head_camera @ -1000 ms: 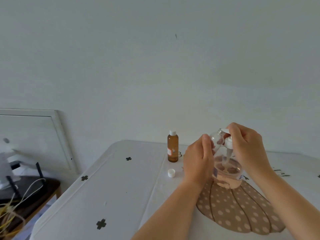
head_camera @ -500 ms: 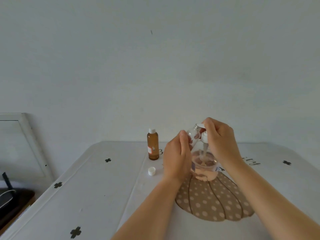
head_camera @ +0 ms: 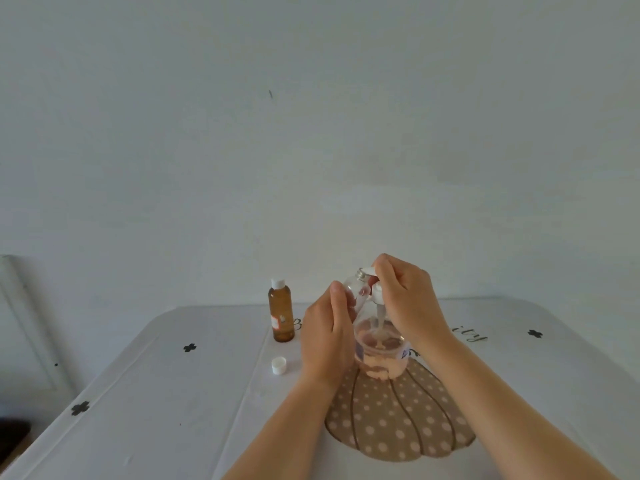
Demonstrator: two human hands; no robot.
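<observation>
A clear plastic bottle (head_camera: pixel 381 351) holding pinkish liquid stands tilted over the table, its silver neck pointing up and to the left. My left hand (head_camera: pixel 325 337) grips the bottle's left side. My right hand (head_camera: pixel 405 299) pinches a white pump head (head_camera: pixel 376 293) just right of the neck; the pump's tube hangs down behind the clear wall. Whether the tube is inside the bottle I cannot tell. My hands hide the far side of the bottle.
An amber bottle (head_camera: pixel 281 314) with a white cap stands to the left. A loose white cap (head_camera: pixel 279 365) lies in front of it. A white cloth (head_camera: pixel 173 393) with black crosses and a dotted brown pumpkin print (head_camera: pixel 398 424) covers the table. A white wall rises behind.
The view swung right, so the framed panel and dark side table left the picture. Both hands keep their grip on the bottle and pump head.
</observation>
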